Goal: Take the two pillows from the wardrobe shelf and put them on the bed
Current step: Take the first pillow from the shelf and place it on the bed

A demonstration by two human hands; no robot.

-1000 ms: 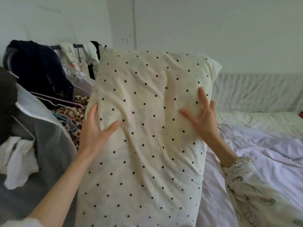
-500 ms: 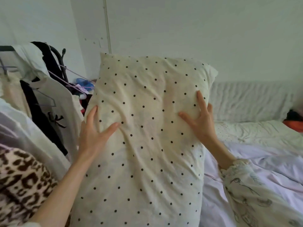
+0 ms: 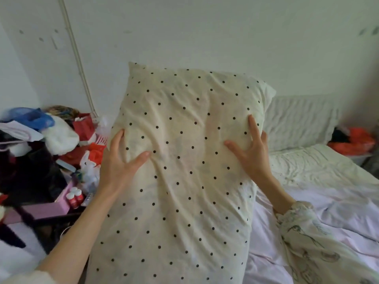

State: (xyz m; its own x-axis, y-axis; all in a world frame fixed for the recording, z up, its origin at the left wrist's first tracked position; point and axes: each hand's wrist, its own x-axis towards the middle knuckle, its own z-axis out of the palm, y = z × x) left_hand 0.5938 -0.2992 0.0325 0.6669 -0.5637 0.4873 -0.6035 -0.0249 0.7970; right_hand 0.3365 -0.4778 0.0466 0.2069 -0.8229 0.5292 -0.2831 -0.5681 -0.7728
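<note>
I hold a cream pillow with black polka dots [image 3: 184, 181] upright in front of me, filling the middle of the view. My left hand [image 3: 121, 162] grips its left edge and my right hand [image 3: 251, 152] grips its right edge, fingers spread over the fabric. The bed [image 3: 320, 201], with a pale lilac cover and a crumpled white sheet, lies to the right, partly hidden behind the pillow. A white quilted pillow [image 3: 299, 121] leans against the wall at the bed's head. The wardrobe is out of view.
A cluttered bedside surface [image 3: 51, 208] at left carries heaped clothes, red bags, a pink box and small red bottles [image 3: 74, 198]. An orange bag [image 3: 352, 140] sits at the far right beyond the bed. A white pipe [image 3: 78, 58] runs down the wall.
The view has swung right, away from the hanging clothes, toward the bedside clutter and the bed. The pillow stays held in both hands with the same grip.
</note>
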